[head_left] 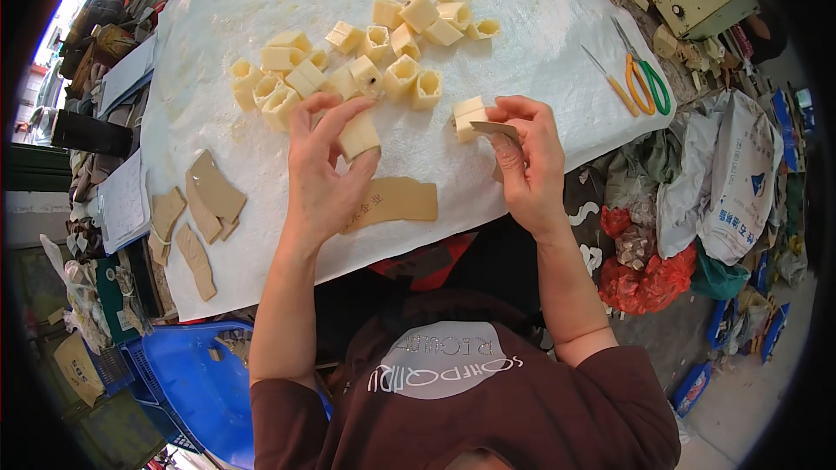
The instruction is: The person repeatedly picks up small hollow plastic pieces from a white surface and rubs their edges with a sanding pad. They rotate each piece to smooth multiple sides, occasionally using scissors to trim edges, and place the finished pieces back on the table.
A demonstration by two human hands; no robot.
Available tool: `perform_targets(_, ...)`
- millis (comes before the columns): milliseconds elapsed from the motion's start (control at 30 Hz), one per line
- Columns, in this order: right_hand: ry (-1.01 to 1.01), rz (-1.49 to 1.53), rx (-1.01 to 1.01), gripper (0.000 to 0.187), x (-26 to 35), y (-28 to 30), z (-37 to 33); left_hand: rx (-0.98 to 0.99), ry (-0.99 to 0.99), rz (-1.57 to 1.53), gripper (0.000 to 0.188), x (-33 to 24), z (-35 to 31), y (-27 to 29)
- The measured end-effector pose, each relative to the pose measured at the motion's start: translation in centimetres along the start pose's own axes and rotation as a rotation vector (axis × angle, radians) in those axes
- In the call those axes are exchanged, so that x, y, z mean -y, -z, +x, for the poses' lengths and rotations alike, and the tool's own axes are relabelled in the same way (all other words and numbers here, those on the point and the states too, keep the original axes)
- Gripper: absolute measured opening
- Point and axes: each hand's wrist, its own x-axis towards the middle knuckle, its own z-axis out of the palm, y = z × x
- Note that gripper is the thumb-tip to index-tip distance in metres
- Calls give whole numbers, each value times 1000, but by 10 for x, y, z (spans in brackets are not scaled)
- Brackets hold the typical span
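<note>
My left hand (320, 176) pinches a cream-coloured block (359, 136) between thumb and fingers, just above the white sheet. Folded between the thumb and fingers of my right hand (533, 164) is a small tan piece of stiff paper (495, 129). Close beside those fingertips lies another cream block (468, 113); whether they touch it, I cannot tell. Several hollow cream blocks (401, 75) are heaped beyond my hands, some showing open ends. A larger tan strip with print (405, 200) lies flat between my forearms, partly hidden by the left hand.
A white sheet (557, 43) covers the table. Torn tan pieces (214, 196) lie at its left. An awl (612, 83) and green- and orange-handled tools (651, 87) rest at the right. A blue plastic chair (196, 383) stands lower left; bags (727, 178) pile up at the right.
</note>
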Motion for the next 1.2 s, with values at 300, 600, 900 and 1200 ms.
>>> perform_targets(300,143,-101,162,14,46,27,7,154,181,-384,47,-25,-54,2)
perform_targets(600,-137,232,654,12,69,5,-3,150,351,-602,49,-35,-87,-9)
perform_targets(900,-142,238,670,14,68,-2,-8,181,234,-515,49,-33,-91,-8)
perform_targets(1200,-139,228,634,17,68,-1,-8,198,187,-440,50,-37,-88,-8)
